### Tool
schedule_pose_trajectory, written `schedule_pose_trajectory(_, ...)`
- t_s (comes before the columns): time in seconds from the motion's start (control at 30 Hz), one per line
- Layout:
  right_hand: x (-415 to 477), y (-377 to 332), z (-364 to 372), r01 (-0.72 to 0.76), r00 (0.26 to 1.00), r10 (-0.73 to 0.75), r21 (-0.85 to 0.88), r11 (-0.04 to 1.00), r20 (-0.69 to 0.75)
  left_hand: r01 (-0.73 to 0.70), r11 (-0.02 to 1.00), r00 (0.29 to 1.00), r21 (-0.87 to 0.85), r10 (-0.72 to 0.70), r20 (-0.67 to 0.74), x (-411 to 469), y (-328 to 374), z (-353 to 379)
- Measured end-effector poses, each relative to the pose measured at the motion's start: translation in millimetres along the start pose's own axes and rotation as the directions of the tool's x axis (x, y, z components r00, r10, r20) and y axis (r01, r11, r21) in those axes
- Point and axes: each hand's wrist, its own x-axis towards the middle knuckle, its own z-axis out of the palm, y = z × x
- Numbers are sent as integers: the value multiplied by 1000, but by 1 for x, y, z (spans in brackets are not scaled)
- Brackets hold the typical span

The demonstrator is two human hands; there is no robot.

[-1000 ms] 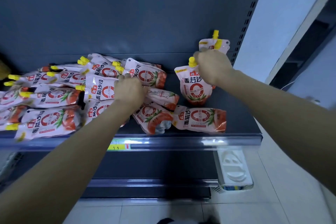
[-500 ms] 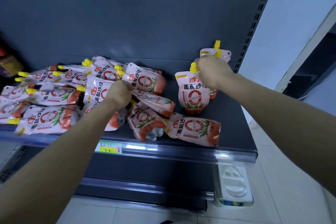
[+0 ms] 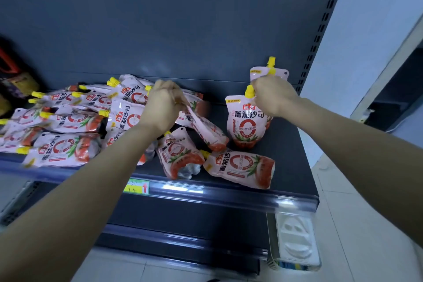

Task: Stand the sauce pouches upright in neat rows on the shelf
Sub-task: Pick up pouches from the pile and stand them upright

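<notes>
Yellow price tag (image 3: 136,186) sits in the front rail, with a red arrow on it. Low on the right there's a white moulded plastic tray (image 3: 295,240), with pale floor tiles (image 3: 357,224) beside it. A slotted upright (image 3: 320,36) climbs the right side against a light wall (image 3: 370,18). Far left, dark packets (image 3: 16,80), too blurred to read.

Rear pouch (image 3: 280,73) at 2 o'clock: lower body hidden behind right grip (image 3: 273,96). Pile (image 3: 64,119) at 9 o'clock: end blurred, cut by edge. Price tag (image 3: 136,186) digits unreadable.
</notes>
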Motion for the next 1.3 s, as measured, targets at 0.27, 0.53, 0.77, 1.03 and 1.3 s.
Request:
schedule_pose_trajectory(0.27, -20, 44, -5, -111, 994, 111, -51, 992, -11, -285, 953, 956, 104, 275, 106, 15, 69, 21)
schedule_pose_trajectory(0.53, -16, 65, 8, -201, 978, 201, 3, 980, -61, -235, 972, 959, 23, 228, 170, 25, 117, 46)
schedule_pose_trajectory(0.77, -16, 78, 3, -145, 989, 150, 163, 976, -16, -189, 977, 931, -100, 211, 299, 28, 146, 67)
schedule_pose_trajectory(1.03, -21, 87, 1, -137, 990, 133, 136, 981, 35, -5, 997, 948, -83, 31, 316, 29, 118, 58)
schedule_pose_trajectory(1.3, -26, 89, -5, -112, 993, 109, 96, 989, 40, 92, 969, 953, -229, -19, 302, 23, 134, 68)
